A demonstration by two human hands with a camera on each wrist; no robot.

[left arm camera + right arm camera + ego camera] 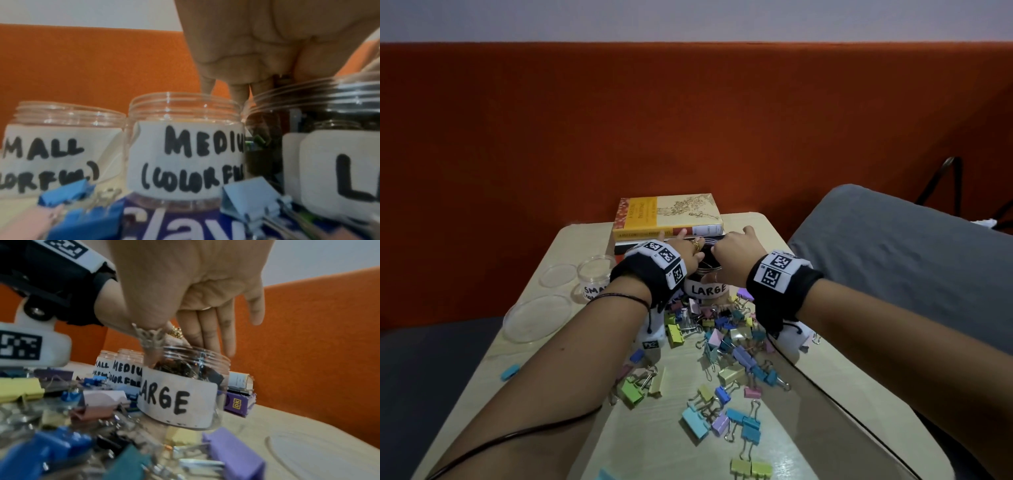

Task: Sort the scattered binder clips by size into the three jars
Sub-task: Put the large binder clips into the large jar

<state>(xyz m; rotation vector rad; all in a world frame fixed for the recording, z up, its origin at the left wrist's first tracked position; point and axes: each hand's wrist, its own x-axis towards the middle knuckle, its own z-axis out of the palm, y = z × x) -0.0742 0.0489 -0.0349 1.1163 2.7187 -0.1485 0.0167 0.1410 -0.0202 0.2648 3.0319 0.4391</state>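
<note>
The clear LARGE jar (pixel 707 289) (pixel 179 395) holds dark clips, and both my hands hover over its mouth. My left hand (pixel 688 250) (pixel 275 78) seems to pinch a dark clip (pixel 150 337) with silver wire handles between thumb and finger at the rim. My right hand (pixel 732 245) (pixel 205 331) has its fingers straight and pointing down, with nothing in them. The MEDIUM jar (pixel 185 146) and the SMALL jar (pixel 594 274) (pixel 61 138) stand to the left; the head view hides the medium one under my left wrist. Several pastel clips (pixel 726 342) lie scattered in front of the jars.
A stack of books (pixel 667 216) lies just behind the jars. Two clear lids (pixel 556 274) (pixel 536 318) rest on the table's left side. A grey cushion (pixel 893 257) borders the small table on the right, and an orange sofa back rises behind.
</note>
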